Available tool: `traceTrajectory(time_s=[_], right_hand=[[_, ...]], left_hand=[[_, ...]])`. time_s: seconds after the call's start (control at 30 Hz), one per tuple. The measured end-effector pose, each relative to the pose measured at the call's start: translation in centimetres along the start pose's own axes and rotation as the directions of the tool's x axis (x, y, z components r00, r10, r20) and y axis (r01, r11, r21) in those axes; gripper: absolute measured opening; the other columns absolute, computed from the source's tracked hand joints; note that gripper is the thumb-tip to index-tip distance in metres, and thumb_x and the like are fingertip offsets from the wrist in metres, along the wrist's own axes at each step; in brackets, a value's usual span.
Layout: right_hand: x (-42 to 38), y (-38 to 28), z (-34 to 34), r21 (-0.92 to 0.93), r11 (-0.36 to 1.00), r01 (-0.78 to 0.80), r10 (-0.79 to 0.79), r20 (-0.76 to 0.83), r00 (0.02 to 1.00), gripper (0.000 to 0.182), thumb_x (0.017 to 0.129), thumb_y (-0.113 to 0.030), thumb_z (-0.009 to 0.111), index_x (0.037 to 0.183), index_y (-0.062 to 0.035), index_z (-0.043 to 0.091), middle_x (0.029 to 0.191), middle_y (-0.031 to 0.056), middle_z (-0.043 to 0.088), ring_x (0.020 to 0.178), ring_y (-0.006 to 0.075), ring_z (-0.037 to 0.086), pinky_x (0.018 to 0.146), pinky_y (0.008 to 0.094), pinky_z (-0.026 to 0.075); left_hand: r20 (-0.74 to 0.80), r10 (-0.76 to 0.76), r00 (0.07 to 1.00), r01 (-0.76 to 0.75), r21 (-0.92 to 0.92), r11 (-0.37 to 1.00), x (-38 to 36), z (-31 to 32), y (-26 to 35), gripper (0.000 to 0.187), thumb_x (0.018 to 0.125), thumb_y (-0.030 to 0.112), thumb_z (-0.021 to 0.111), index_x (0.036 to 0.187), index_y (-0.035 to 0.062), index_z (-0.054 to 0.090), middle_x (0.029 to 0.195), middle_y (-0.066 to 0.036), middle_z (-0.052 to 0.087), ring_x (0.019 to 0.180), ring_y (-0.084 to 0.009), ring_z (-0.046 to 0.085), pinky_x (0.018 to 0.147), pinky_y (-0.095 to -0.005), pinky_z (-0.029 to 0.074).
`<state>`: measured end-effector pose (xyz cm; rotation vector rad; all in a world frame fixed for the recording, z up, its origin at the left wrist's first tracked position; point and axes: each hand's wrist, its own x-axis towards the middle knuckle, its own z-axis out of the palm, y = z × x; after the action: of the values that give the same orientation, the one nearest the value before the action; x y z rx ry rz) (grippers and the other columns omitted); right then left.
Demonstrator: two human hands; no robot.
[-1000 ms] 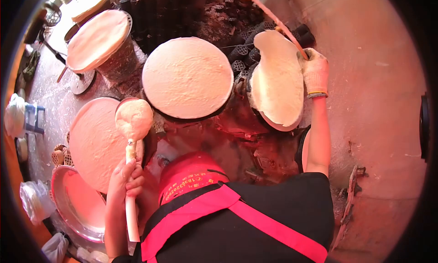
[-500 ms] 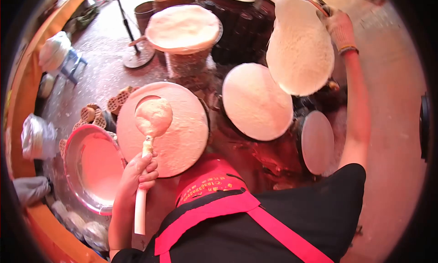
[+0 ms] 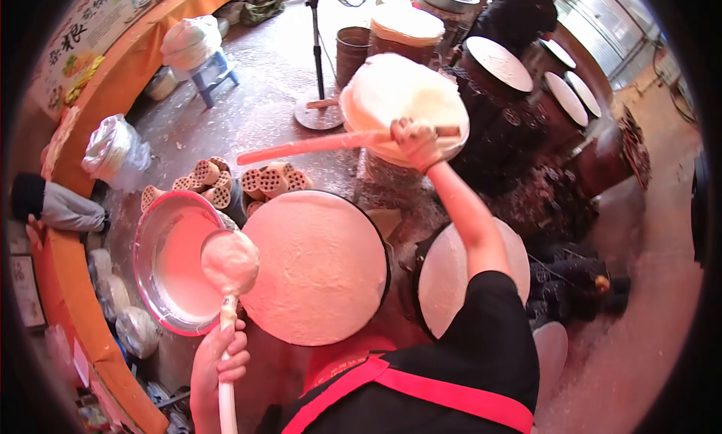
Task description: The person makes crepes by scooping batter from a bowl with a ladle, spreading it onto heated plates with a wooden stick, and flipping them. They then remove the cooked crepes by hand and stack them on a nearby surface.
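Observation:
My left hand (image 3: 219,359) is closed around the white handle of a ladle (image 3: 230,262). Thick pale batter coats the ladle's bowl, which hangs over the gap between the batter basin (image 3: 140,261) and the round griddle (image 3: 316,268). A layer of batter covers that griddle almost to its edge. My right hand (image 3: 417,142), in what looks like a knit glove, grips a long flat wooden stick (image 3: 316,144). It is above a stack of thin round pancakes (image 3: 398,88), and the stick points left past the stack. My right forearm partly covers a second griddle (image 3: 444,283) with a pale sheet on it.
Honeycomb briquettes (image 3: 271,182) lie behind the basin. A stand with a round base (image 3: 317,116) rises left of the stack. Farther back are another pancake pile (image 3: 406,24), more griddles (image 3: 499,62) and a person in black (image 3: 519,16). An orange-edged counter (image 3: 60,298) curves along the left.
My right hand has swung left from the far right, and the pancake that hung there now appears laid on the stack. The ladle has moved from over the griddle toward the basin. The view has turned.

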<state>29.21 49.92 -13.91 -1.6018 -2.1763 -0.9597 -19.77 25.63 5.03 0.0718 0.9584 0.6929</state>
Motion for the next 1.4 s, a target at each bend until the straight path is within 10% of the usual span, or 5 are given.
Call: traceTrajectory(time_s=[0.7,0.9,1.13,1.27,1.4], right_hand=[[-13.0,-6.1,-15.2,0.231,0.793,-0.564,0.527,0.206,0.825,0.060,0.078,-0.027,0.067,0.134,-0.0119,0.050,0.118,0.0152,0.055,0.098,0.0343,0.059,0.080,0.0413,0.050],[-36.4,-16.2,-33.4,0.419,-0.447,-0.790,0.640,0.767,0.045,0.030,0.091,-0.032,0.061,0.077,-0.0062,0.058,0.059,-0.0044,0.045,0.054,0.0061,0.039,0.050,0.0266,0.034],[-55.3,-34.7,-55.4,0.385,-0.811,-0.441,0.584,0.580,-0.567,0.018,0.090,-0.022,0.061,0.104,-0.0111,0.063,0.065,-0.0057,0.054,0.042,0.0030,0.043,0.035,0.0189,0.030],[-54.2,-34.2,-63.0,0.706,-0.681,-0.194,0.712,0.576,-0.402,0.065,0.088,-0.058,0.056,0.130,-0.0078,0.051,0.068,-0.0047,0.055,0.046,0.0031,0.044,0.040,0.0175,0.033],[-53.2,-27.9,-67.7,0.680,-0.307,-0.666,0.943,0.311,-0.117,0.046,0.100,-0.033,0.046,0.133,-0.0010,0.048,0.084,-0.0013,0.056,0.064,0.0036,0.047,0.059,0.0201,0.042]], left_hand=[[0.066,-0.040,0.997,0.019,0.292,0.956,-4.4,3.0,-4.3,0.017,0.100,0.014,0.045,0.112,0.0033,0.043,0.072,0.000,0.037,0.045,-0.0027,0.029,0.034,-0.0149,0.026],[0.134,-0.362,0.922,0.214,0.602,0.769,-3.6,4.0,-6.9,0.013,0.099,0.013,0.047,0.107,0.0044,0.044,0.066,0.003,0.035,0.046,-0.0020,0.032,0.034,-0.0146,0.026],[-0.010,-0.842,0.539,0.590,0.718,0.369,1.2,10.9,-18.2,0.004,0.092,0.005,0.045,0.096,0.0040,0.044,0.062,0.005,0.038,0.043,-0.0019,0.033,0.032,-0.0159,0.027],[0.031,-0.823,0.567,0.306,0.920,0.245,-0.4,17.9,-29.5,0.012,0.091,0.014,0.046,0.091,0.0025,0.046,0.066,-0.001,0.044,0.044,-0.0042,0.038,0.033,-0.0193,0.032],[0.604,-0.619,0.502,-0.841,0.508,-0.185,-2.5,23.7,-42.6,0.020,0.095,0.023,0.051,0.105,0.0058,0.046,0.074,-0.002,0.048,0.050,-0.0092,0.046,0.039,-0.0247,0.038]])
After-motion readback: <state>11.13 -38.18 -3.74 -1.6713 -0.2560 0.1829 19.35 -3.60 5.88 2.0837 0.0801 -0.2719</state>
